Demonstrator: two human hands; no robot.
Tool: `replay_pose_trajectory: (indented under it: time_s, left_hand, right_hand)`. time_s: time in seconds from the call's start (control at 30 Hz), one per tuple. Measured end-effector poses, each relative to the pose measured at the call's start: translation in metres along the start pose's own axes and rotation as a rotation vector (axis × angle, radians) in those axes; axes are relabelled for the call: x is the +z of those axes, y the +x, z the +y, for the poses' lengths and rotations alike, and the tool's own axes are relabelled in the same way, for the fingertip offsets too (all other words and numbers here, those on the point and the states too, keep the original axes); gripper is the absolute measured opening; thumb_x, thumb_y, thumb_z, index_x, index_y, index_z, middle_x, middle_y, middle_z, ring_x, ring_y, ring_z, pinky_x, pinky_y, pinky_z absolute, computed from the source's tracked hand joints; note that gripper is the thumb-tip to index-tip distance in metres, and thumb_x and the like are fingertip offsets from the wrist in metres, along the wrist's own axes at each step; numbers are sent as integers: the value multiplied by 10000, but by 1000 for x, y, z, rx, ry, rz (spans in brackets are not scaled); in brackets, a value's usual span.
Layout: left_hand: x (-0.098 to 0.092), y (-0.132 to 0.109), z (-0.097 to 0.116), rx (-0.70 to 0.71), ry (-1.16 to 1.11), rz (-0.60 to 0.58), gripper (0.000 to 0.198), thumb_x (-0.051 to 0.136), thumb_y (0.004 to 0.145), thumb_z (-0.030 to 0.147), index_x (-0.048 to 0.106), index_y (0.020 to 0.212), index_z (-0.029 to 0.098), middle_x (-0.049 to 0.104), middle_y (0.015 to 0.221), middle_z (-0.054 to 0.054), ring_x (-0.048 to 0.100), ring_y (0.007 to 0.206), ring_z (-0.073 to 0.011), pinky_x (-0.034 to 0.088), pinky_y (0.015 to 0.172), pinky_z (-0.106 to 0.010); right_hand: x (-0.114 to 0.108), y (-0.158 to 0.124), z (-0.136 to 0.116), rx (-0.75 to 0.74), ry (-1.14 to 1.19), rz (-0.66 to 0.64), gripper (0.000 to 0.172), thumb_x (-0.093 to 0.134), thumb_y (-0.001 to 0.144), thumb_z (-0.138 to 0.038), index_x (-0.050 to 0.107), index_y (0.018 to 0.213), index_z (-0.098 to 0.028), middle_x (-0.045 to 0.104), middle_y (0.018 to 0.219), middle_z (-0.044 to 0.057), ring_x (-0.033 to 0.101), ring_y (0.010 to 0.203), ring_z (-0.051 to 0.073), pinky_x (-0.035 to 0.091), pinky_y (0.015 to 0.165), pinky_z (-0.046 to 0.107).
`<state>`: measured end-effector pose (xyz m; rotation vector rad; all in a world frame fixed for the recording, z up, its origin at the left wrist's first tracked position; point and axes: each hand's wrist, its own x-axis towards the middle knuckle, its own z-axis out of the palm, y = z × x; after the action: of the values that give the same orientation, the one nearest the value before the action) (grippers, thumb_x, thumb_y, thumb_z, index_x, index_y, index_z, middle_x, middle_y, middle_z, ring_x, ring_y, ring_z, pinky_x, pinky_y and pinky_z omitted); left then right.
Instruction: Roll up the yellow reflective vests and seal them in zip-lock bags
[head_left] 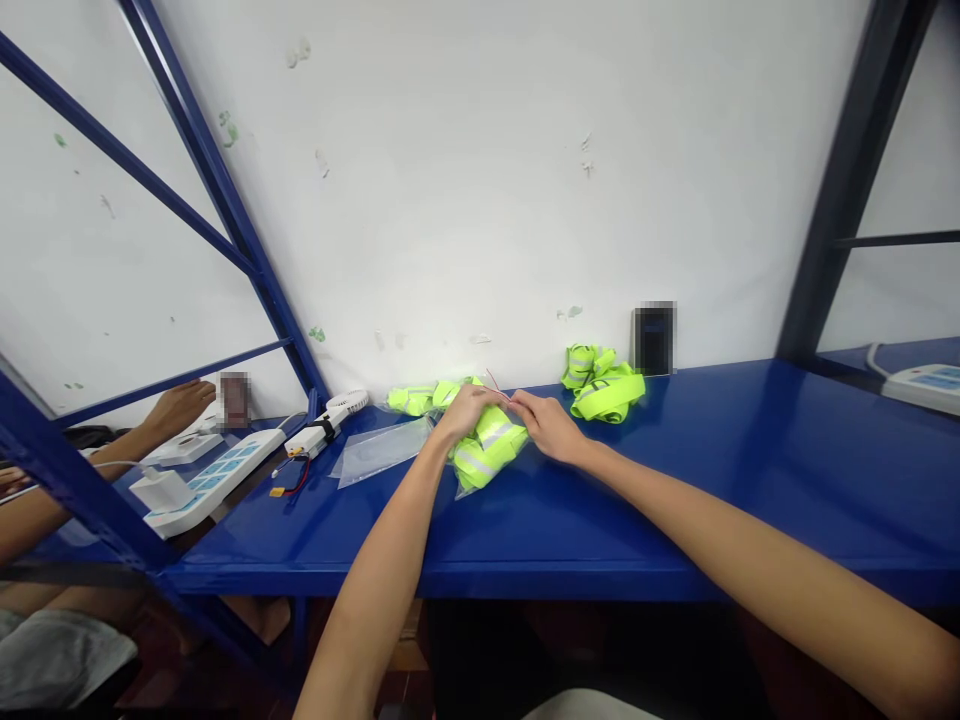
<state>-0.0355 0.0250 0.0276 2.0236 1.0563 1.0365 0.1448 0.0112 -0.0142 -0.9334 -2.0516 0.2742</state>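
Observation:
A clear plastic bag (487, 455) holding a folded neon-yellow item with silvery reflective bands lies on the blue table. My left hand (466, 408) is closed on the bag's far edge. Close beside it, my right hand (551, 425) pinches the same edge, where a thin red line shows. The fingertips of both hands nearly meet, and part of the edge is hidden under them. Behind my left hand lies more bagged neon-yellow material (411, 400). Flat clear plastic bags (386, 450) rest to its left.
Loose neon-yellow reflective bands (609, 390) lie bunched at the back right, by a blurred dark upright object (654, 340). On the left are a small white fan (349, 403), a wired battery pack (298, 470) and a power strip (217, 485). Another person's hand (184, 402) shows beyond the blue frame (247, 240).

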Motion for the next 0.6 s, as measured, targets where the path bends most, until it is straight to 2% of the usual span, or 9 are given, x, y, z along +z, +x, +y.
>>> replay_pose_trajectory:
  time_s: [0.07, 0.17, 0.37, 0.47, 0.53, 0.6]
  left_hand:
    - [0, 0, -1, 27, -1, -17, 283, 492, 799, 290, 729, 747, 145, 738, 867, -55, 653, 907, -203, 449, 948, -321]
    - [3, -1, -1, -4, 11, -10, 308, 491, 836, 339, 717, 763, 142, 733, 901, -59, 641, 917, -205, 448, 942, -331]
    - [6, -3, 5, -88, 120, -7, 315, 478, 850, 342, 708, 767, 144, 725, 840, -47, 630, 897, -211, 456, 898, -325]
    - [5, -3, 2, -68, 169, 6, 340, 436, 867, 342, 709, 779, 159, 723, 841, -32, 622, 887, -202, 452, 895, -320]
    - [5, -3, -1, -41, 127, -25, 353, 428, 872, 351, 711, 799, 152, 725, 858, -36, 623, 868, -197, 455, 878, -314]
    - [6, -2, -3, -36, 105, -40, 373, 422, 876, 364, 713, 807, 143, 725, 863, -42, 624, 850, -197, 455, 864, -313]
  right_hand:
    - [-1, 0, 0, 9, -37, -1, 285, 330, 994, -378, 525, 843, -236, 613, 704, 24, 539, 611, 188, 308, 602, 272]
    - [-4, -1, 1, 24, -49, -17, 272, 336, 990, -376, 490, 817, -234, 608, 709, 32, 546, 626, 192, 308, 605, 276]
    - [-5, -5, 0, 28, 87, -55, 315, 325, 978, -430, 437, 760, -232, 546, 693, 2, 512, 633, 173, 336, 597, 274]
    - [-7, -7, -2, 36, 130, -45, 335, 341, 967, -471, 437, 754, -231, 526, 667, -7, 509, 609, 167, 352, 584, 275]
    - [-10, -8, -5, 86, 230, -95, 350, 369, 947, -519, 448, 766, -231, 533, 655, -12, 528, 559, 159, 373, 546, 272]
    - [-13, -9, -7, 173, 380, -200, 336, 430, 913, -554, 468, 822, -233, 556, 651, -19, 553, 490, 152, 396, 486, 265]
